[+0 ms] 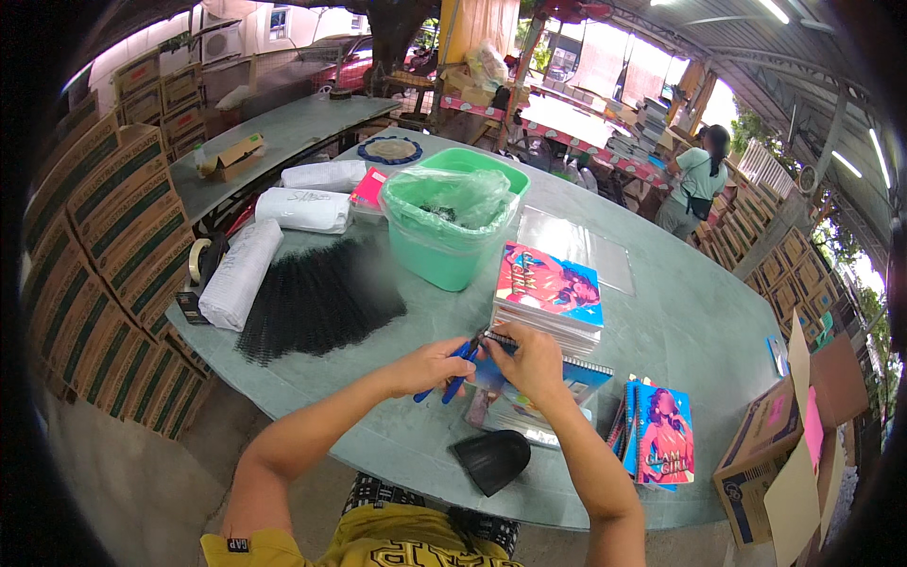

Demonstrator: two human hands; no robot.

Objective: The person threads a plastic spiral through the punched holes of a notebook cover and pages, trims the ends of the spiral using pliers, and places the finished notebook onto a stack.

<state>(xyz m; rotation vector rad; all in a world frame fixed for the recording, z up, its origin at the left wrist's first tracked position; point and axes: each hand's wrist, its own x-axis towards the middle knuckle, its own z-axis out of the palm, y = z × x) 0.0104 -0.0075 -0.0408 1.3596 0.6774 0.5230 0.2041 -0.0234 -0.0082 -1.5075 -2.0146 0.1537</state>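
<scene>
My left hand (430, 366) is closed round blue-handled pliers (452, 389), whose jaws meet the end of a black spiral binding. My right hand (531, 361) pinches that end of the coil on a blue-covered notebook (588, 374). More notebooks or loose pages lie beneath it, partly hidden by my right forearm. Just beyond my hands stands a stack of notebooks (550, 283) with pink and blue covers. Several spiral-bound notebooks (665, 437) are piled to the right. A black curved plastic piece (491, 460) lies near the table's front edge.
Many black plastic coils (316, 298) spread over the table's left. Behind them are white wrapped rolls (244, 274) and a green bin (430, 250) lined with clear plastic. An open carton (756, 463) stands at the right edge; stacked boxes (123, 227) line the left. Another person (696, 184) stands far right.
</scene>
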